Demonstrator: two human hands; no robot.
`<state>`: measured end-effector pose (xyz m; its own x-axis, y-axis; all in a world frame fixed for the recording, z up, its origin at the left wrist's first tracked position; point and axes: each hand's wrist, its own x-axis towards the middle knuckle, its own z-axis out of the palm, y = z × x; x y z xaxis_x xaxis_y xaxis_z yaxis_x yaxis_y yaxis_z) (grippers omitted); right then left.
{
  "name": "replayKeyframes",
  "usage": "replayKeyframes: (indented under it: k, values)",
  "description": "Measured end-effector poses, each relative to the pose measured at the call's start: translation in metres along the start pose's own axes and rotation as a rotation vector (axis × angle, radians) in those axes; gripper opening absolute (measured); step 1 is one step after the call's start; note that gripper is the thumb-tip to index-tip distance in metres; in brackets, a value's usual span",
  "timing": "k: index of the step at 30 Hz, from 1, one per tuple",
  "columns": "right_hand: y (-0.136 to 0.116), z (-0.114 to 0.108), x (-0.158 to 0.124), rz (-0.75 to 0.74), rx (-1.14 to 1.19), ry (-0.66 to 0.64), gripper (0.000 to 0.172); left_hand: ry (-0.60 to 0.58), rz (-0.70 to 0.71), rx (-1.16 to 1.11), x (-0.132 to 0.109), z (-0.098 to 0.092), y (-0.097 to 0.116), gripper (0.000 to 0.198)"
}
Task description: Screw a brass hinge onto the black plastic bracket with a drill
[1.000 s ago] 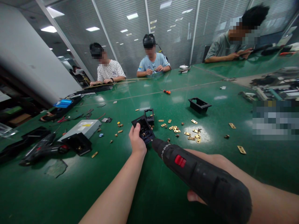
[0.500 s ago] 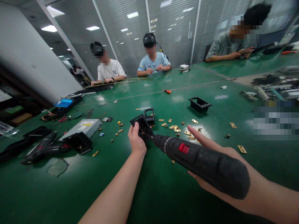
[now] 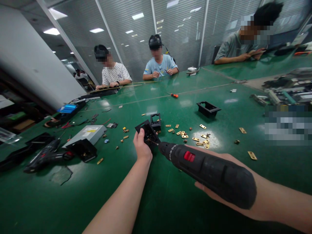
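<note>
My left hand is closed on a black plastic housing, thumb on its near face, holding it tilted above the table. My right hand grips a black cordless drill with a red switch on top; its handle and most of my fingers are hidden beneath the body. The drill's thin bit points left into the open side of the housing, at a small brass-coloured part; whether they touch I cannot tell. Right behind the held housing stands another black housing. Several brass plates and small screws lie to the right of it.
Another black housing stands farther back, near an orange screwdriver. At left are a silver metal box, a black housing, a second drill and a glass shard. Three people sit across the green table.
My right index finger, stretched out beside the drill before, has drawn in behind it. The drill has shifted slightly left. My left hand and the housing have barely moved.
</note>
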<state>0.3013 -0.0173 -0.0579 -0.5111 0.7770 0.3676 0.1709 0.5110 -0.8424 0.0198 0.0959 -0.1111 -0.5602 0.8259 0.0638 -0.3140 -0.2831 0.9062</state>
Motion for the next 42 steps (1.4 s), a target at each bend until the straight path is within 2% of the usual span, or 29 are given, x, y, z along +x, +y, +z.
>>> replayKeyframes:
  k: [3, 6, 10, 16, 25, 27, 29, 31, 33, 36, 38, 40, 42]
  values:
    - [-0.002, 0.004, -0.001, 0.093, 0.031, 0.006, 0.077, -0.001, -0.005, -0.003, -0.001, 0.001, 0.001, 0.082]
    - [0.005, 0.005, -0.004, 0.088, -0.022, 0.019, 0.077, -0.014, 0.0, 0.004, -0.001, 0.001, 0.002, 0.081]
    - [0.012, 0.003, -0.007, 0.114, -0.034, -0.026, 0.087, -0.029, 0.003, 0.008, 0.0, -0.001, 0.001, 0.079]
    - [0.002, 0.0, -0.008, 0.225, -0.047, -0.053, 0.103, -0.013, 0.012, 0.001, 0.0, 0.001, 0.0, 0.075]
    - [0.003, 0.003, -0.004, 0.15, 0.035, -0.022, 0.107, -0.015, -0.002, 0.002, -0.002, 0.001, 0.002, 0.078]
    - [0.003, 0.001, 0.0, 0.108, 0.136, -0.054, 0.097, -0.02, -0.008, 0.004, -0.001, 0.001, 0.001, 0.078]
    - [0.001, -0.005, 0.003, 0.076, 0.168, -0.065, 0.072, -0.029, -0.017, 0.007, 0.001, 0.0, 0.0, 0.077]
    - [-0.002, -0.014, 0.006, 0.107, 0.098, -0.027, 0.053, -0.036, -0.028, 0.013, 0.003, -0.003, -0.003, 0.077]
    - [-0.004, -0.024, 0.007, 0.199, 0.096, -0.025, 0.052, -0.039, -0.033, 0.032, 0.005, -0.006, -0.006, 0.077]
    - [-0.008, -0.032, 0.006, 0.411, 0.423, -0.151, 0.055, -0.041, -0.017, 0.07, 0.008, -0.01, -0.011, 0.075]
    - [-0.009, -0.031, 0.002, 0.536, 0.601, -0.181, 0.049, -0.05, -0.003, 0.087, 0.009, -0.012, -0.015, 0.074]
    - [-0.008, -0.025, -0.005, 0.593, 0.616, -0.142, 0.048, -0.064, 0.003, 0.095, 0.01, -0.013, -0.017, 0.074]
    - [-0.005, -0.016, -0.012, 0.587, 0.505, -0.087, 0.051, -0.08, 0.005, 0.1, 0.009, -0.013, -0.019, 0.074]
